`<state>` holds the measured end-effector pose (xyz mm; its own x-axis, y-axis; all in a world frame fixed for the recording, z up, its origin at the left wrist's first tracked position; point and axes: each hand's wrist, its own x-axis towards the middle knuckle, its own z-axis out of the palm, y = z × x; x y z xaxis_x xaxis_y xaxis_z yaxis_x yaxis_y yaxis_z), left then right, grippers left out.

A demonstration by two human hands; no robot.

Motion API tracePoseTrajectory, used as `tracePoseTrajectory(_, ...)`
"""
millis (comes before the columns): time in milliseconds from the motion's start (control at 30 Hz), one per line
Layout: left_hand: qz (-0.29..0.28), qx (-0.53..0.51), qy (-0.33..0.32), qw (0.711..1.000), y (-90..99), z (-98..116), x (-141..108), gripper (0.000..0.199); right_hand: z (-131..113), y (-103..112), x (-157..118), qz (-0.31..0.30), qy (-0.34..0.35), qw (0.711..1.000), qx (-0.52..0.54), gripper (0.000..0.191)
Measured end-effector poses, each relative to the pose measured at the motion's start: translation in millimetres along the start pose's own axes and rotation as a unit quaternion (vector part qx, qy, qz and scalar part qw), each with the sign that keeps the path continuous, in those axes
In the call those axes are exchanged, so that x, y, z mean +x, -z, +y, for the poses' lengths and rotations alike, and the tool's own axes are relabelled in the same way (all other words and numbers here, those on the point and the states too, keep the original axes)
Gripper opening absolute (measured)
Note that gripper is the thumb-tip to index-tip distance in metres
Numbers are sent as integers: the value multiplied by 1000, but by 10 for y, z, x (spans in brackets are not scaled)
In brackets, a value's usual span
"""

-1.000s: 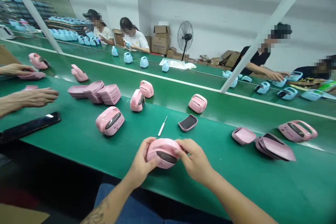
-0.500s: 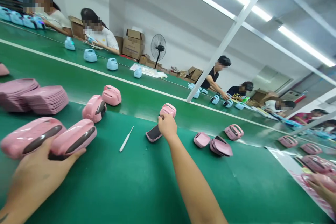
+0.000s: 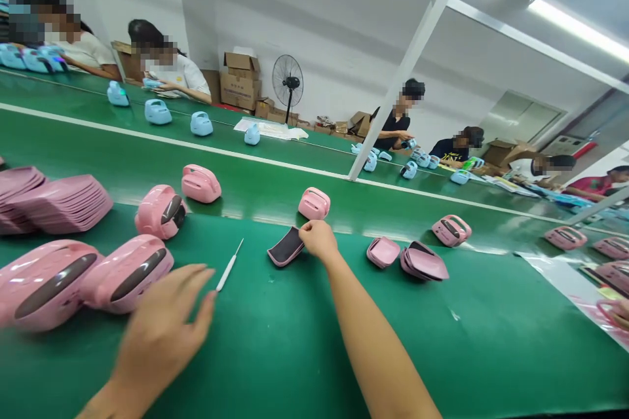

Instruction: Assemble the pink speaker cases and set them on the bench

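Observation:
My left hand (image 3: 162, 327), a little blurred, has its fingers apart and holds nothing. It is just right of two large glossy pink housings (image 3: 125, 275) with dark oval strips. Ahead of it lies a thin white tool with a slim metal tip (image 3: 227, 273), like a small screwdriver. My right hand (image 3: 322, 242) pinches the right edge of a curved pink panel (image 3: 285, 249), whose dark inner face points up. Directly behind that hand stands a pink handled housing (image 3: 314, 203). The right fingertips are partly hidden.
Stacked pink panels (image 3: 73, 203) lie at left, near two more pink housings (image 3: 201, 183). Right of my arm are small pink panels (image 3: 425, 260) and another housing (image 3: 452, 230). A white post (image 3: 407, 72) rises beyond. People work across the green table (image 3: 314, 340) with light-blue housings (image 3: 158, 112).
My left hand has let go of the large pink housing and moved right. My right hand has come off the small housing's front, down to the curved panel's edge. The view has shifted slightly.

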<state>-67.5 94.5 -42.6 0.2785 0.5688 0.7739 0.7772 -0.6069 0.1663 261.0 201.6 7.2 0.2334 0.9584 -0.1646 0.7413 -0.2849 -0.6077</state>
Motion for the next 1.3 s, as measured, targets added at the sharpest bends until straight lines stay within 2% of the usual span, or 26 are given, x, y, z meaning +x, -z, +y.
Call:
tracePoseTrajectory(67, -45, -24, -72, 996, -281, 273, 300, 30, 3, 23, -26, 7, 2, 1000, 18, 38)
tracePoseTrajectory(133, -107, -105, -95, 984, -591, 427, 551, 32, 11, 54, -65, 18, 4, 999, 40, 37)
tracePoseTrajectory(233, -147, -141, -105, 973, -966, 467, 777, 37, 38, 103, -108, 40, 4, 995, 86, 37)
tracePoseTrajectory(300, -168, -163, -103, 967, -1098, 448, 855, 34, 67, 128, -109, 52, 6, 990, 128, 37)
tracePoseTrajectory(400, -192, -202, -73, 958, -1115, 471, 954, 28, 132, 150, -99, 59, 20, 976, 208, 39)
tracePoseTrajectory(533, -198, -253, 24, 947, -931, 677, 1183, 28, 264, 142, -207, 58, 75, 934, 346, 44)
tracePoseTrajectory(600, -206, -285, 83, 932, -839, 832, 1356, 28, 347, 114, -319, 49, 124, 901, 412, 62)
tracePoseTrajectory(733, -250, -339, 178, 889, -826, 1147, 1745, 31, 497, 6, -474, 34, 195, 837, 511, 126)
tracePoseTrajectory(800, -272, -348, 203, 874, -906, 1303, 1907, 27, 540, -46, -457, 50, 192, 807, 556, 135)
tracePoseTrajectory(933, -302, -338, 192, 871, -1084, 1645, 2125, 25, 616, -19, -313, 75, 171, 731, 656, 119)
tracePoseTrajectory(1067, -330, -303, 127, 885, -1220, 1878, 2396, 45, 804, 177, -190, 65, 157, 656, 735, 82)
tracePoseTrajectory(1133, -321, -276, 91, 901, -1350, 1851, 2626, 43, 919, 274, -152, 53, 150, 623, 766, 62)
tracePoseTrajectory(1200, -307, -248, 58, 917, -1562, 1714, 2887, 34, 1013, 348, -127, 37, 136, 595, 791, 50)
tracePoseTrajectory(1300, -319, -211, 32, 923, -1983, 1394, 3182, 44, 1081, 423, -116, 10, 119, 561, 819, 52)
